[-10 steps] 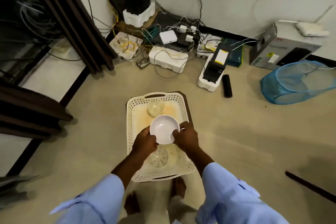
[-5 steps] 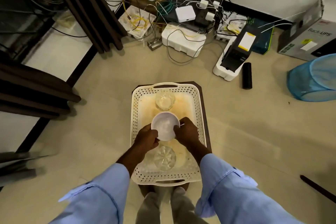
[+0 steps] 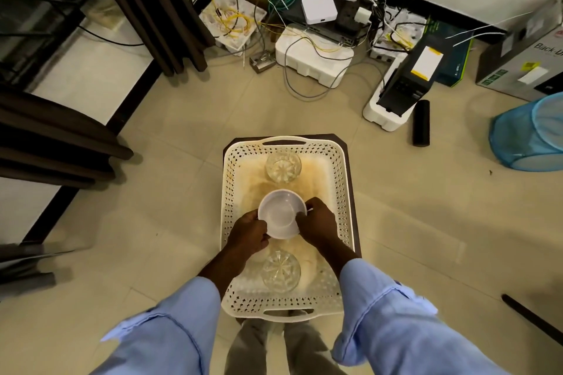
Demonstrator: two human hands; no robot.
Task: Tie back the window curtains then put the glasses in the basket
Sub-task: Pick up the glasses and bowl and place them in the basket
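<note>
Head view, looking straight down. White perforated basket (image 3: 342, 201) sits on a dark board (image 3: 353, 192) on the tiled floor (image 3: 170, 198), dead centre of frame. Both hands are over the basket's middle, holding a white bowl (image 3: 281, 215) between them. Left hand (image 3: 248, 233) grips the bowl rim at its 8 o'clock, fingers curled round the edge. Right hand (image 3: 316, 222) pinches the rim at its 3 o'clock, thumb on the inside. Can't tell if the bowl touches the basket floor.

Two clear cut-glass tumblers stand upright inside the basket: far glass (image 3: 283, 167) at 12 o'clock from the bowl, just beside it; near glass (image 3: 281, 270) at 6 o'clock, close under the left wrist. Basket floor has orange-brown staining.

Light blue sleeves (image 3: 393, 323) fill the bottom of frame; grey trouser legs show just below the basket's near handle.

Dark brown curtain (image 3: 158, 18) hangs at 11 o'clock, gathered into a narrow bunch reaching the floor. More dark folds (image 3: 58, 143) at 9 o'clock.

At 12 to 1 o'clock, a tangle of cables (image 3: 304, 49), white foam blocks and a small white box (image 3: 319, 8) against the wall. Black device (image 3: 411, 76) on foam at 2 o'clock, black cylinder (image 3: 421, 122) beside it. Blue mesh hamper (image 3: 524, 137) at 3 o'clock, lying on its side. Grey carton (image 3: 524, 64) above it.
</note>
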